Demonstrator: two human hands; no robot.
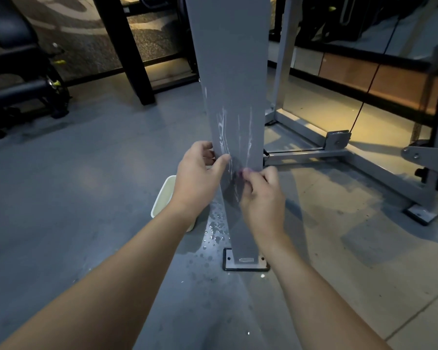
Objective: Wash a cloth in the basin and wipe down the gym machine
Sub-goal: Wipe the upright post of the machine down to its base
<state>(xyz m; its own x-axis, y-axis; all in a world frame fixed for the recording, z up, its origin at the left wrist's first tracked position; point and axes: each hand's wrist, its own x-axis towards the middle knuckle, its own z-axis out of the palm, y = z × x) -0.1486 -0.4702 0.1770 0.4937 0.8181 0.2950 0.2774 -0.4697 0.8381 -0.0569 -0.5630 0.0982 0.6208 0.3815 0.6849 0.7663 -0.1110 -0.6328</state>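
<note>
My left hand (200, 170) grips the wet grey post's (234, 102) edge; my right hand (259, 190) pinches a barely visible pink cloth (245, 171) against it, basin (165, 198) beneath my left wrist.

Grey upright machine post (228, 72) streaked wet, cream basin (163, 198) beside (cloth barely visible)

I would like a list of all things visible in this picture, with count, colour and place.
upright post: one, grey, centre, streaked with water
base plate: one, dark with pale edge, at the post's foot
basin: one, cream, on the floor left of the post, partly hidden by the left wrist
water drops: many, on the grey floor beside the post
machine frame: one, grey, right
bench: one, black, far left
cloth: one, pinkish, only a small bit shows
left hand: grips the post's left edge
right hand: holds the cloth against the post
</note>
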